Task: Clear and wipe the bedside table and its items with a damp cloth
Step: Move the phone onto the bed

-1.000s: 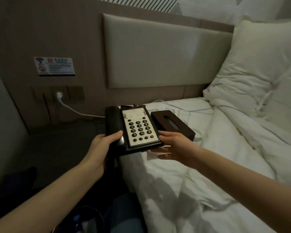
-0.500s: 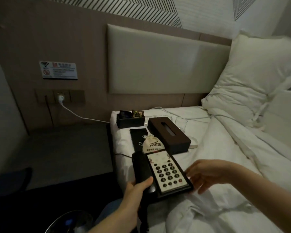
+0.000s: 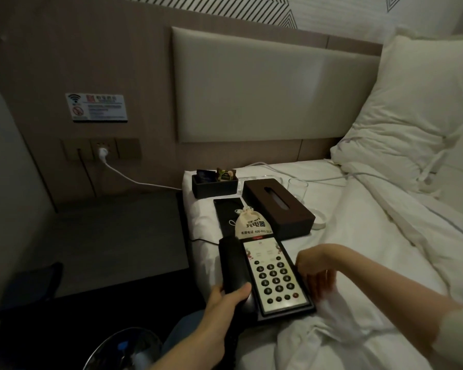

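Black telephone (image 3: pixel 267 279), cream keypad panel; dark brown tissue box (image 3: pixel 278 206); white bedding (image 3: pixel 372 249); beige headboard (image 3: pixel 265 89).

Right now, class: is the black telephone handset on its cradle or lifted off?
On its cradle: the black telephone handset lies alongside the keypad, gripped by the left hand.

The left hand (image 3: pixel 226 303) hides the telephone (image 3: pixel 271 276) handset's near end.
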